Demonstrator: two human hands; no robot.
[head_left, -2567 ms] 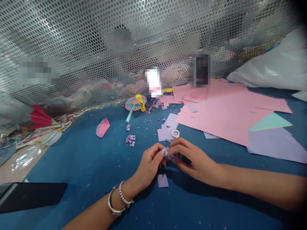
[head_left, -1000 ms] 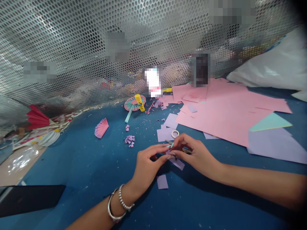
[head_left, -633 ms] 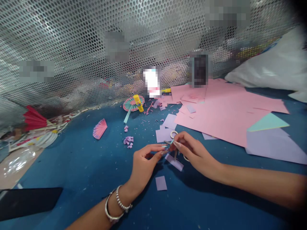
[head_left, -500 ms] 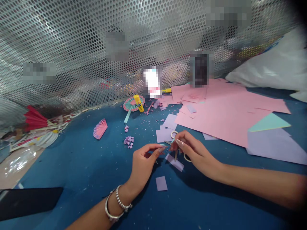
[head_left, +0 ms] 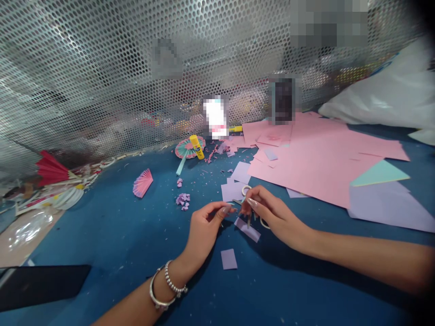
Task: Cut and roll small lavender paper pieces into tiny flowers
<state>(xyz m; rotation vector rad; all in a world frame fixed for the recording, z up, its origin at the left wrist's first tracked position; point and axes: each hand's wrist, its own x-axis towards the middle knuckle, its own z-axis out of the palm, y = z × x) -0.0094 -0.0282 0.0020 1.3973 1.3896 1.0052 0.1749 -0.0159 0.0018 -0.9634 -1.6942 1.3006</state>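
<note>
My left hand (head_left: 207,226) is closed in a pinch, fingertips pointing right, on something too small to name. Facing it, my right hand (head_left: 277,217) pinches thumb against fingers; whatever sits there is hidden. The two sets of fingertips almost meet. Scissors (head_left: 265,223) with whitish handles lie beneath my right hand, partly covered by it. A narrow lilac paper strip (head_left: 248,231) rests just below the fingertips. Nearer to me lies a small lilac paper rectangle (head_left: 229,259). More lilac paper pieces (head_left: 231,192) are behind the hands.
Left of the hands are a pile of folded purple bits (head_left: 182,199) and a pleated pink fan (head_left: 143,183). Behind stand a teal-pink rosette (head_left: 183,147) and a yellow glue stick (head_left: 196,147). Large pink sheets (head_left: 306,158) cover the right; a dark flat object (head_left: 44,287) lies front left.
My left fingertips have shifted very slightly, still pinched. My right hand stays nearly in place, and the papers and scissors lie as before.
</note>
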